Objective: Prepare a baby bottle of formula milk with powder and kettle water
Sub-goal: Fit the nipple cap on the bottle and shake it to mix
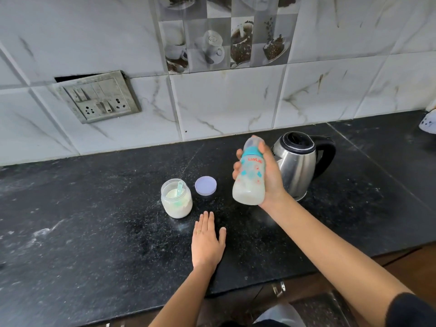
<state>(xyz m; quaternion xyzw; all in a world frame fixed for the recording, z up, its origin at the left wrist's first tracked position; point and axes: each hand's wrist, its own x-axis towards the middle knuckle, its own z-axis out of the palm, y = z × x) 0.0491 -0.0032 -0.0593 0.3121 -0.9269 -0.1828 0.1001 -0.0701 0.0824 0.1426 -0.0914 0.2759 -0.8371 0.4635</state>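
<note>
My right hand [269, 171] grips a capped baby bottle [250, 182] with a teal collar, held above the black counter [94, 220]; milky liquid fills its lower part. Flat on the counter lies my left hand [207, 241], fingers straight, just in front of the powder jar. The open glass jar of white powder [177, 199] has a pale green scoop [180, 186] in it. Its lilac lid [205, 185] lies to the jar's right. A steel kettle [298, 164] with a black lid and handle stands behind the bottle, partly hidden by my hand.
A tiled wall with a switch and socket plate [99, 97] rises behind the counter. A white object [428, 122] shows at the far right edge. The counter's front edge runs just below my left wrist.
</note>
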